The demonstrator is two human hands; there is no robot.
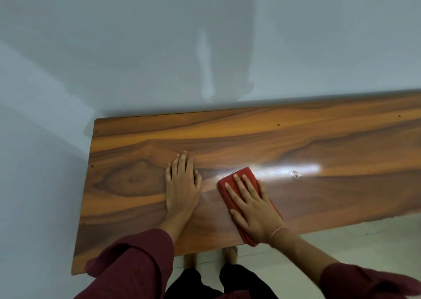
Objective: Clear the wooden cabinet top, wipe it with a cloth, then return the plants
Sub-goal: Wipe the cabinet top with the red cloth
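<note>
The wooden cabinet top [296, 143] fills the middle of the view, glossy brown with dark grain. My left hand [182, 184] rests flat on the wood with straight fingers, left of centre. A folded red cloth [243, 175] lies on the top beside it. My right hand [252, 209] presses down on the cloth with fingers spread and straight. The cloth sticks out past my fingertips and under my wrist near the front edge. No plants are in view.
A pale blue-grey wall [159, 48] runs behind and to the left of the cabinet. A small mark [296, 175] sits on the wood in the light glare, right of the cloth. Light floor tiles [364, 241] and my bare feet [230, 255] show below the front edge.
</note>
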